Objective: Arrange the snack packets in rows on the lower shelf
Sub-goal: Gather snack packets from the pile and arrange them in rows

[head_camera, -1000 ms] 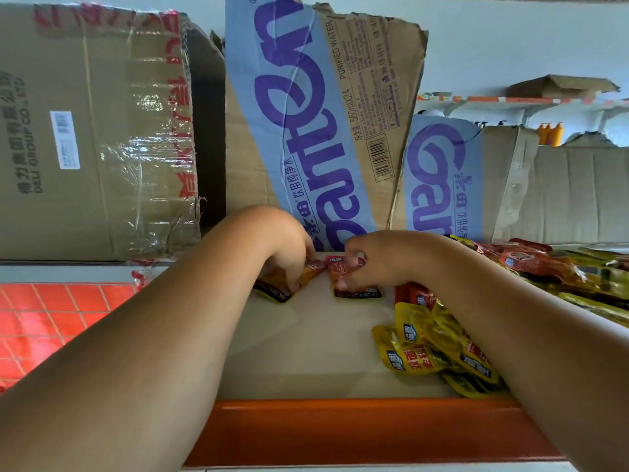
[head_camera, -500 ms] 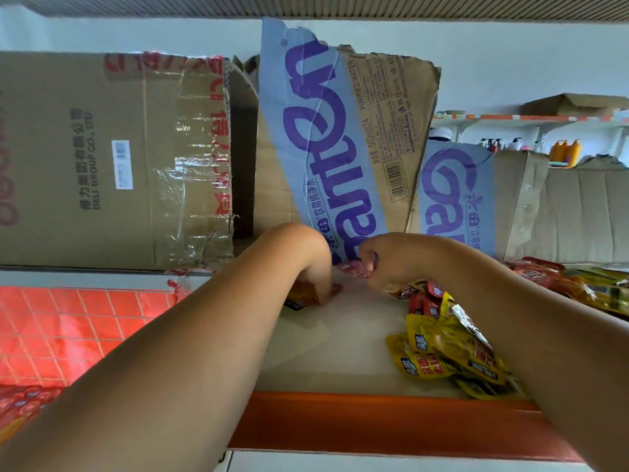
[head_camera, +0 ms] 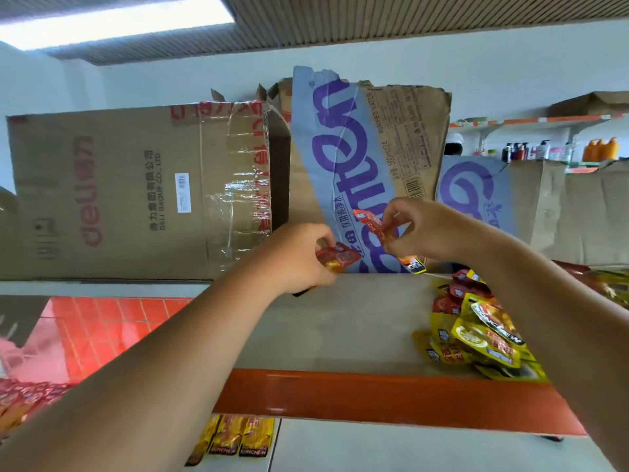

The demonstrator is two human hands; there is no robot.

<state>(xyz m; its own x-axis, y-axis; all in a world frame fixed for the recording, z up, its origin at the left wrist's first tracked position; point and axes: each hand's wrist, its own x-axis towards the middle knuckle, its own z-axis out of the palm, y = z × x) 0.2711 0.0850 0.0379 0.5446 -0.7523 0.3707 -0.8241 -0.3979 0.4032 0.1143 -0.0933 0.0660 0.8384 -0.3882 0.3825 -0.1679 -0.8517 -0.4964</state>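
Observation:
My left hand [head_camera: 299, 257] pinches a red and orange snack packet [head_camera: 338, 257] just above the back of the grey top shelf [head_camera: 340, 328]. My right hand [head_camera: 425, 229] holds another red and orange packet [head_camera: 372, 226] upright, its black lower end [head_camera: 413, 264] hanging near the shelf. A heap of yellow and red packets [head_camera: 476, 332] lies at the right of this shelf. Below the orange shelf edge [head_camera: 391, 396], three yellow packets [head_camera: 238, 437] lie side by side on the lower shelf [head_camera: 408, 447].
A Deli cardboard box [head_camera: 136, 195] and torn blue-printed water cartons [head_camera: 357, 165] stand behind the shelf. More red packets [head_camera: 23, 400] lie at the far left edge. Red floor tiles [head_camera: 102, 332] show on the left. A distant shelf [head_camera: 561, 151] holds bottles.
Both hands have lifted off the shelf surface, each raising its red packet. The camera has tilted up and back, showing the ceiling and the lower shelf.

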